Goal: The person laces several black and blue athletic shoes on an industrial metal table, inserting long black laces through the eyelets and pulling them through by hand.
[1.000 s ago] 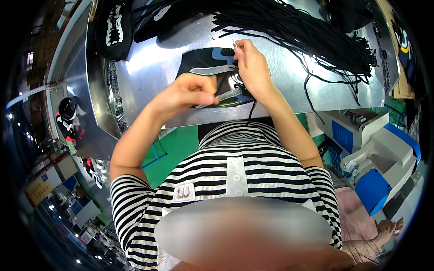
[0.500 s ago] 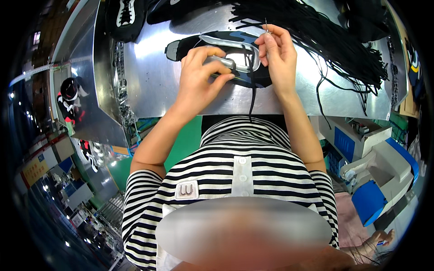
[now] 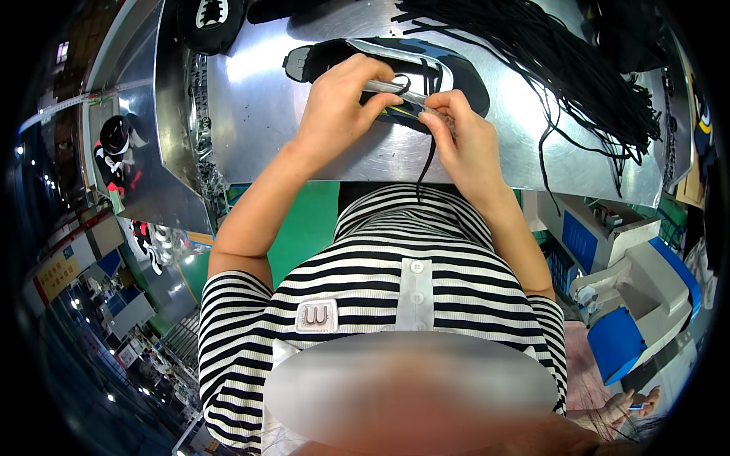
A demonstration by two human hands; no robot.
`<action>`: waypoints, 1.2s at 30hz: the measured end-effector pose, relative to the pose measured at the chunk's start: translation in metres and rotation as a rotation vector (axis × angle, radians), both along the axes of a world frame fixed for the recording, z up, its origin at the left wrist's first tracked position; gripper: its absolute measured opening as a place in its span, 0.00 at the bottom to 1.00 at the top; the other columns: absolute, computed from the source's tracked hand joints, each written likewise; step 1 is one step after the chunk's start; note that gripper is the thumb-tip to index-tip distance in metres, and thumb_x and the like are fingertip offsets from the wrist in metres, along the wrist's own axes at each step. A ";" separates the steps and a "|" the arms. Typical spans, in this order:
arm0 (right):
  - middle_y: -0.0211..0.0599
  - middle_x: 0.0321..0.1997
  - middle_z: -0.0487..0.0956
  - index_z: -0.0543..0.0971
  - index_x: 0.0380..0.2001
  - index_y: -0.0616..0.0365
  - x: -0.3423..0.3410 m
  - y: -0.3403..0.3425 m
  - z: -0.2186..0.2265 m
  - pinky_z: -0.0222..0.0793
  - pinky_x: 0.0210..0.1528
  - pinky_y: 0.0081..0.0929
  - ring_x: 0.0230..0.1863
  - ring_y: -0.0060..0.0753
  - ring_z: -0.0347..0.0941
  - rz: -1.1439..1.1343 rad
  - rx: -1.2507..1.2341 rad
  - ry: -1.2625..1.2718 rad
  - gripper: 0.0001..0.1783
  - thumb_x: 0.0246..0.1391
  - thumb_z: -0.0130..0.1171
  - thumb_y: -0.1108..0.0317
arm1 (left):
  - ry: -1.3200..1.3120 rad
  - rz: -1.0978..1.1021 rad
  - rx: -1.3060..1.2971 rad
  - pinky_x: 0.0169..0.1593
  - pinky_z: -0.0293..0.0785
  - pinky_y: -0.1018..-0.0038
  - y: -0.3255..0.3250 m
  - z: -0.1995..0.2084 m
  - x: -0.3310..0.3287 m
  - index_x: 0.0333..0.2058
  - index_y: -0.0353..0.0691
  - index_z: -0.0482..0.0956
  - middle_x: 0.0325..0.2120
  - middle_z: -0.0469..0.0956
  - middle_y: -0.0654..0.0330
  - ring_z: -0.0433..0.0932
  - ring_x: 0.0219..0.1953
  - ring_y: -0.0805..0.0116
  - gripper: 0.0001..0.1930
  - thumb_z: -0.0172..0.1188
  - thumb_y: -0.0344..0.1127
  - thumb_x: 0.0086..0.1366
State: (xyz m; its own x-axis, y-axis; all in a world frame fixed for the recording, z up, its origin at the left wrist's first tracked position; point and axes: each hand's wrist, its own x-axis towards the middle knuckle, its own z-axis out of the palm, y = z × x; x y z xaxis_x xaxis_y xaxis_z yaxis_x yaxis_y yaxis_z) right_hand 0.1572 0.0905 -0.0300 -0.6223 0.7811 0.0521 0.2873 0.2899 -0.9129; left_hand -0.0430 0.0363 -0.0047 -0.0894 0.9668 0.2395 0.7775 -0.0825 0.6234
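Note:
A black and blue-grey shoe with a pale silvery lining lies sideways on the metal table, directly before me. My left hand pinches the near edge of its opening between thumb and fingers. Against the same edge, a little to the right, my right hand has its thumb and fingertips closed; the thin metal tool they hold is mostly hidden. A black lace runs across the opening and hangs past the shoe's near side. Between my hands a small lace loop stands up.
A thick bundle of black laces spreads over the table's right side, some ends dangling at its front edge. Another black shoe sits at the far left. Below right of the table is a grey and blue machine.
My right hand has come down and left from above the shoe's right end to its near edge, the thin tool going with it. The shoe has shifted slightly right and away.

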 end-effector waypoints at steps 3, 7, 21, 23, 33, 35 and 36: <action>0.39 0.31 0.82 0.75 0.40 0.59 -0.002 0.002 0.005 0.71 0.31 0.27 0.30 0.35 0.80 0.022 0.057 -0.064 0.08 0.60 0.60 0.70 | 0.023 -0.006 -0.004 0.31 0.74 0.70 0.000 -0.003 -0.002 0.33 0.37 0.78 0.28 0.79 0.58 0.78 0.27 0.60 0.12 0.71 0.33 0.54; 0.41 0.32 0.82 0.73 0.36 0.58 -0.004 0.004 0.004 0.72 0.32 0.36 0.32 0.48 0.79 0.016 0.086 -0.100 0.07 0.59 0.60 0.69 | 0.033 0.007 -0.030 0.27 0.73 0.70 -0.001 -0.002 0.001 0.33 0.38 0.78 0.25 0.80 0.58 0.78 0.22 0.59 0.12 0.71 0.36 0.54; 0.41 0.29 0.82 0.73 0.38 0.59 0.012 0.003 0.009 0.72 0.33 0.32 0.31 0.42 0.80 -0.005 -0.130 -0.033 0.08 0.60 0.60 0.67 | -0.094 0.038 -0.061 0.30 0.75 0.71 -0.003 -0.010 0.012 0.33 0.40 0.79 0.28 0.83 0.59 0.81 0.26 0.60 0.13 0.72 0.39 0.54; 0.42 0.29 0.82 0.73 0.38 0.59 0.010 0.003 0.010 0.72 0.33 0.32 0.30 0.42 0.80 0.002 -0.130 -0.031 0.08 0.60 0.60 0.68 | -0.098 0.027 -0.039 0.30 0.76 0.71 -0.003 -0.011 0.011 0.34 0.39 0.80 0.29 0.83 0.58 0.82 0.27 0.60 0.13 0.72 0.38 0.54; 0.44 0.30 0.83 0.72 0.36 0.62 0.002 0.007 -0.002 0.74 0.35 0.29 0.31 0.37 0.82 0.024 -0.269 0.086 0.06 0.61 0.58 0.71 | -0.115 -0.100 -0.028 0.36 0.78 0.72 -0.007 -0.006 0.016 0.38 0.35 0.82 0.32 0.83 0.55 0.83 0.32 0.60 0.12 0.70 0.31 0.56; 0.44 0.30 0.83 0.72 0.35 0.63 -0.004 0.004 -0.002 0.74 0.36 0.28 0.32 0.35 0.82 -0.002 -0.334 0.097 0.06 0.61 0.58 0.72 | -0.114 -0.157 -0.013 0.32 0.77 0.68 -0.012 -0.013 0.025 0.39 0.37 0.82 0.30 0.82 0.55 0.82 0.29 0.56 0.11 0.68 0.33 0.57; 0.44 0.30 0.83 0.72 0.35 0.63 -0.008 0.002 0.000 0.74 0.36 0.28 0.32 0.34 0.82 -0.036 -0.356 0.080 0.06 0.62 0.57 0.72 | -0.114 -0.161 0.008 0.31 0.76 0.68 -0.013 -0.014 0.025 0.40 0.38 0.81 0.29 0.82 0.55 0.81 0.28 0.55 0.11 0.66 0.32 0.58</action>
